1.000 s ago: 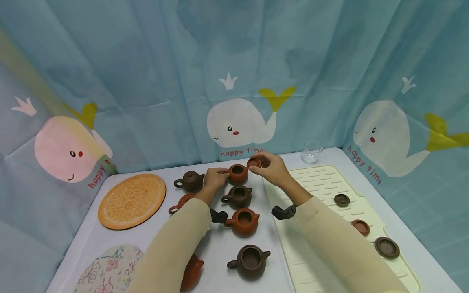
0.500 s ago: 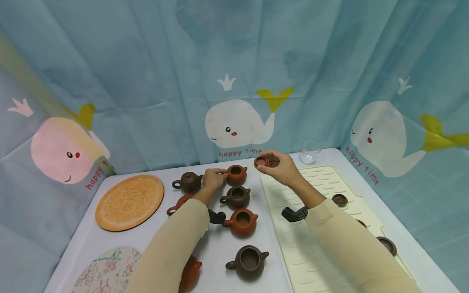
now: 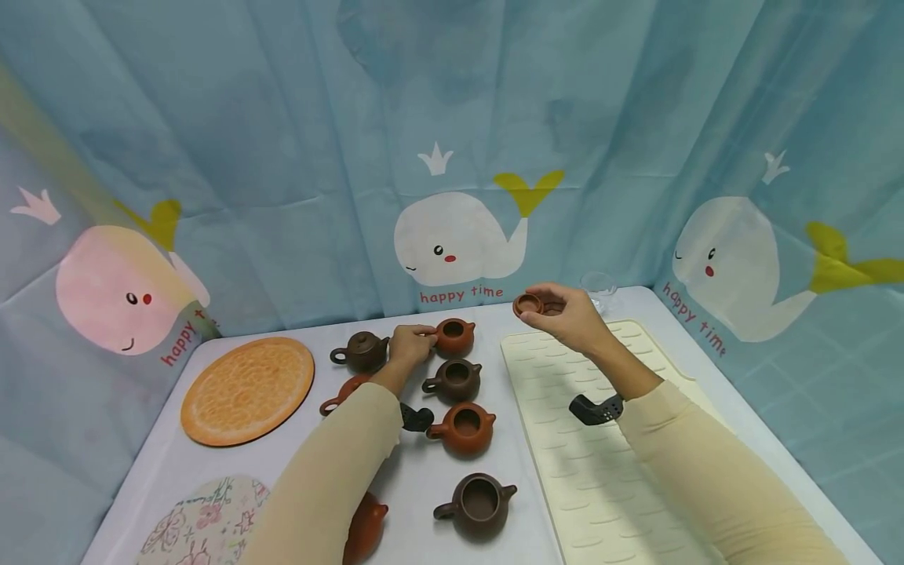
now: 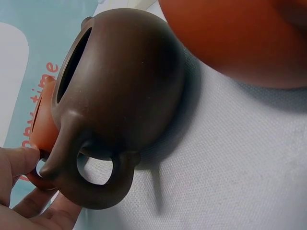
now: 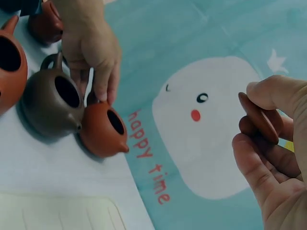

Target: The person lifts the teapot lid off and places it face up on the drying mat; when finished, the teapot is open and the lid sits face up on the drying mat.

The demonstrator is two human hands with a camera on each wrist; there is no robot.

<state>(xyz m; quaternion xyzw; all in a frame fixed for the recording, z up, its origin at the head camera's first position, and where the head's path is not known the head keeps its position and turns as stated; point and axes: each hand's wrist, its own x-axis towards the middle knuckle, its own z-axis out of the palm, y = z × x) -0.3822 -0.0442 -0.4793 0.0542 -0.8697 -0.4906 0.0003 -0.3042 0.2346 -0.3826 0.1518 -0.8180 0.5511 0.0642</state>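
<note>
- Surface: I have a white table (image 3: 282, 451) against a blue curtain (image 3: 282, 157), with a pale mat (image 3: 565, 455) at right.
- Nearest: an uncovered brown pot (image 3: 480, 508) stands upright. I judge a low sweep of the left sleeve (image 3: 332, 471) its chief hazard.
- Next: an uncovered orange pot (image 3: 466, 441). The black mount (image 3: 417, 417) at the left wrist hangs beside its handle; I cannot tell whether they touch. Retracting that arm low could hook the handle and drag the pot.
- Further: a dark pot (image 3: 455, 386) stands just beside the red pot (image 3: 455, 340). A careless pull on the latter could knock the pair together and chip them.
- Red pot: upright on the table, mouth uncovered. The left hand (image 3: 412, 345) pinches its handle; so small a hold could let it twist if lifted.
- Lid (image 3: 528, 305): raised, tilted, apart from the red pot. The right hand (image 3: 575, 322) grips its edge between thumb and fingers; a loosened pinch could drop it.
- Farthest: a glass (image 3: 600, 282), partly behind the right hand. I cannot judge the gap; a backward swing could topple it.
</note>
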